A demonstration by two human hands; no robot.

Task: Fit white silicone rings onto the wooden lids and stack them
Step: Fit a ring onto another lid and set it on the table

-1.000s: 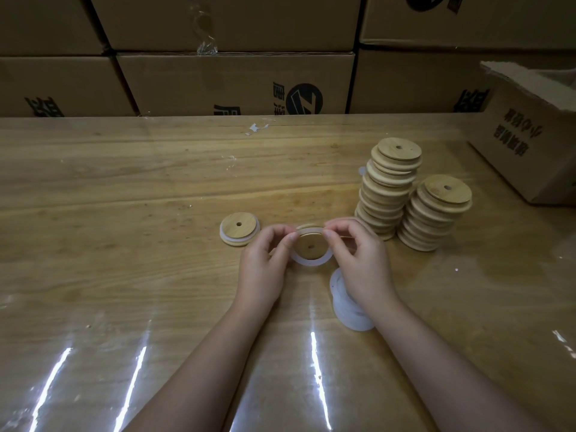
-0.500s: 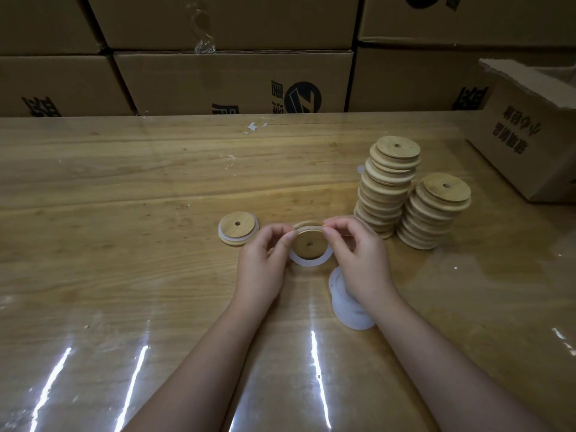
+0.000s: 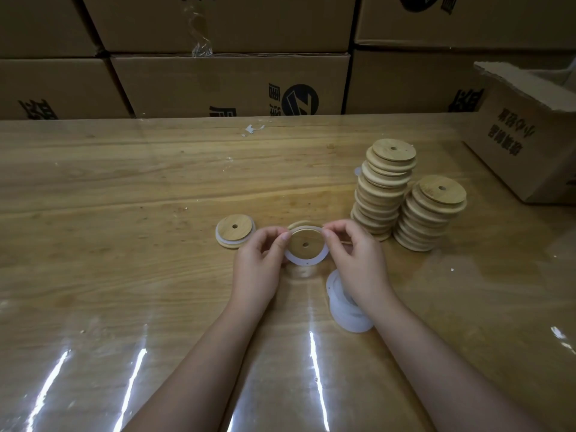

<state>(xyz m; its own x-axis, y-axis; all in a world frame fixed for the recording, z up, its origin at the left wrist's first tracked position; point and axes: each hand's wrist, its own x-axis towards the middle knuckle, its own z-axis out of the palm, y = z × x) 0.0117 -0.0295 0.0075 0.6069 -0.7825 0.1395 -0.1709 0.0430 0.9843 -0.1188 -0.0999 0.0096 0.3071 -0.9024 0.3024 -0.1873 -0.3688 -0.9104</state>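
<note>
Both hands hold one round wooden lid [image 3: 305,243] with a small centre hole, tilted toward me just above the table. A white silicone ring [image 3: 307,261] runs around its rim and hangs loose along the lower edge. My left hand [image 3: 260,260] pinches the lid's left side and my right hand [image 3: 358,260] pinches its right side. A lid fitted with a white ring [image 3: 235,229] lies flat to the left. Two tall stacks of wooden lids [image 3: 385,188] [image 3: 431,210] stand to the right. A pile of white rings [image 3: 344,307] lies under my right wrist.
The wooden table [image 3: 124,275] has a glossy clear cover. Brown cardboard boxes [image 3: 230,85] line the far edge, and an open box [image 3: 530,132] stands at the right. A scrap of white tape [image 3: 253,130] lies near the back.
Both hands stay on the lid and ring at the same spot. My fingertips have shifted slightly along the upper rim. Nothing else has moved.
</note>
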